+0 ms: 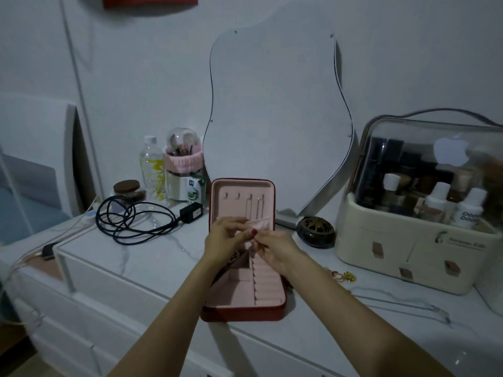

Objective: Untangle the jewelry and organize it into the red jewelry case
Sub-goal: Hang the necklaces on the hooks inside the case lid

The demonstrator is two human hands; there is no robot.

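The red jewelry case (pixel 242 312) lies open on the marble dresser top, pink inside, its lid (pixel 243 186) standing upright with two thin chains hanging from hooks. My left hand (pixel 224 238) pinches the pink elastic pocket (pixel 260 223) at the lid's bottom edge. My right hand (pixel 275 250) meets it from the right, fingers curled in a pinch on something small that I cannot make out. Dark beaded jewelry (pixel 234 257) lies in the tray's upper left compartment, partly hidden by my left hand. Gold and pink rings (pixel 343 276) lie on the dresser to the right of the case.
A coiled black cable with adapter (pixel 136 219) lies at the left. Behind stand a water bottle (pixel 152 170), a brush holder (pixel 183 164), a jar (pixel 127 189) and a wavy mirror (pixel 275 110). A dark round incense burner (pixel 315 231) and cream cosmetics box (pixel 413 240) sit at the right.
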